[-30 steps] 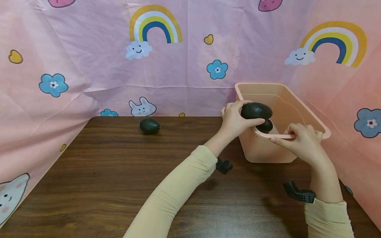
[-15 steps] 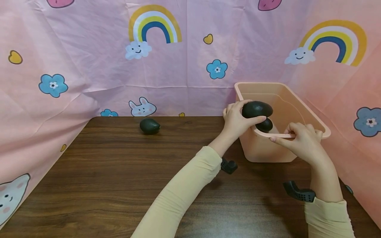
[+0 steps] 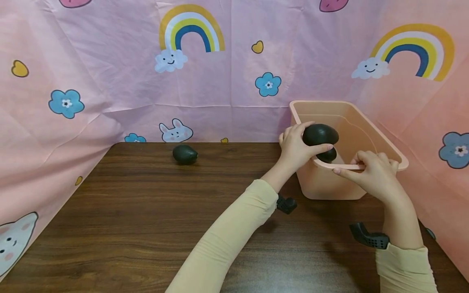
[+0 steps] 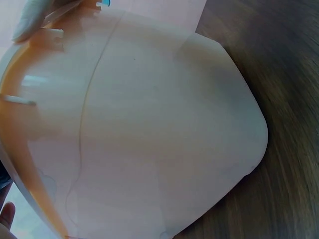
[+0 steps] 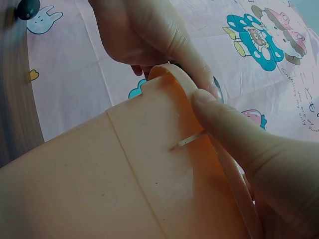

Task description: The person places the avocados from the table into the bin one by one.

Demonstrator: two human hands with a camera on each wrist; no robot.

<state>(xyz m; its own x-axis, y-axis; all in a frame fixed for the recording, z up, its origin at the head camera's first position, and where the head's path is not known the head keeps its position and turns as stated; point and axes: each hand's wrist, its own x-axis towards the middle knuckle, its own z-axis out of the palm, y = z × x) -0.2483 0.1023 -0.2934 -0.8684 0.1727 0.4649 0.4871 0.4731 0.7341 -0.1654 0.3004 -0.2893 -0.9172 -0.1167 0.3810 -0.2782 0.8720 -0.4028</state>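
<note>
In the head view my left hand grips a dark green avocado above the near-left corner of a peach plastic bin. A second dark avocado shows just below the thumb, inside the bin's rim and partly hidden. With thumb outside and fingers inside, my right hand pinches the bin's front rim. The right wrist view shows that thumb pressed on the rim, with the left hand beyond it. The bin's outer wall fills most of the left wrist view.
Another avocado lies alone at the back left of the dark wooden table. A pink patterned cloth hangs behind the table and along both sides. The bin stands close to the cloth at the back right.
My left hand and its avocado have shifted slightly to the right, farther over the bin, covering more of the avocado below. The right hand keeps its hold on the rim.
</note>
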